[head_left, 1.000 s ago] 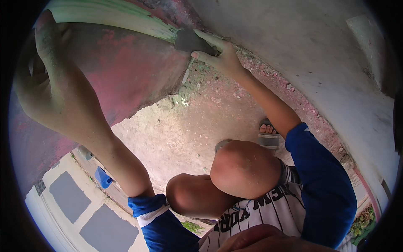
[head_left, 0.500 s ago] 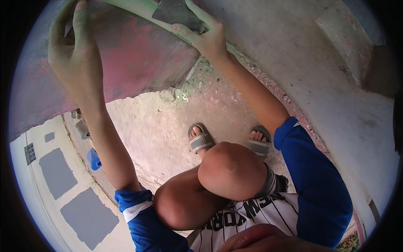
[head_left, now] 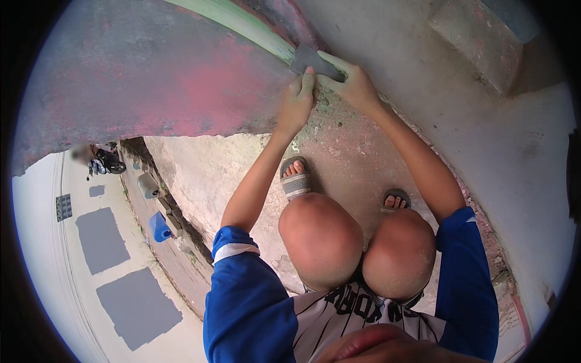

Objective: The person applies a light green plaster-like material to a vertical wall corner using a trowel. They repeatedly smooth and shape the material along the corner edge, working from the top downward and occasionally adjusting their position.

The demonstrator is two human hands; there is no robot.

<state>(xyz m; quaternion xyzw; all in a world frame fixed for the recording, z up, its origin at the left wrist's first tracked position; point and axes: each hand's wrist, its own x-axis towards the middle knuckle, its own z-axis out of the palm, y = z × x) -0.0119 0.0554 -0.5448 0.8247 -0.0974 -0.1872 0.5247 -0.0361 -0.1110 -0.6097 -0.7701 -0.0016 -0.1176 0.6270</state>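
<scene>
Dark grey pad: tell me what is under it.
A light green strip runs up to the left edge of the dark grey pad. The surface directly beneath is covered, so whether the strip continues there cannot be seen.

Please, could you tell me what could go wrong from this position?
The dark flat piece is in the right hand, with the left hand at its lower edge. If it slipped along the green strip, fingertips might scrape on the rough surface.

Loose crumbs lie on the ground near the feet, and the sandals are open-toed, so bare toes could be hit by falling bits.
</scene>
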